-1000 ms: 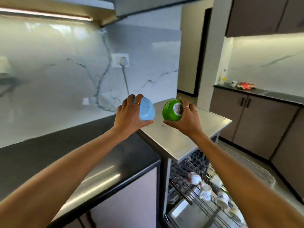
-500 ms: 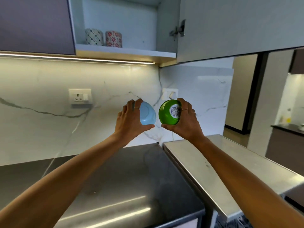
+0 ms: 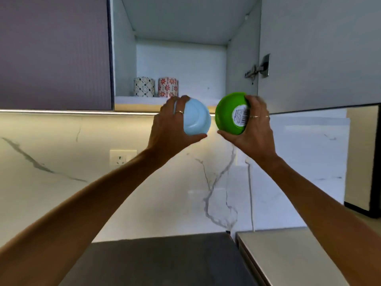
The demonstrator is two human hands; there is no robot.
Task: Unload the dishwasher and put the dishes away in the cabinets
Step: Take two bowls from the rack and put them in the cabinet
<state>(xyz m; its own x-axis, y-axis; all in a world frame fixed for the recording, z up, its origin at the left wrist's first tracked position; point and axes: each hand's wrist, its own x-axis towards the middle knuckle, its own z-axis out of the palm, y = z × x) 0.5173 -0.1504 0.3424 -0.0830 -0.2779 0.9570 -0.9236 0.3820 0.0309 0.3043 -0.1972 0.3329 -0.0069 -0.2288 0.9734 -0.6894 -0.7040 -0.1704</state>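
Note:
My left hand (image 3: pixel 167 124) grips a light blue bowl (image 3: pixel 196 117), its underside turned toward me. A green bowl (image 3: pixel 228 112) with a white barcode sticker on its base is held in my right hand (image 3: pixel 254 129). Both bowls are raised side by side just below the front edge of the open upper cabinet's shelf (image 3: pixel 132 100). Two patterned cups (image 3: pixel 155 86) stand on that shelf at the left. The dishwasher is out of view.
The cabinet door (image 3: pixel 319 50) hangs open on the right, with its hinge above my right hand. A closed cabinet door (image 3: pixel 53 52) is on the left. Below lie a dark countertop (image 3: pixel 156 261), a pale steel top (image 3: pixel 288 256) and a marble backsplash with a socket (image 3: pixel 123 158).
My view has tilted up from the dishwasher and counter to the open cabinet. Both hands have risen with the bowls to the level of the shelf's edge.

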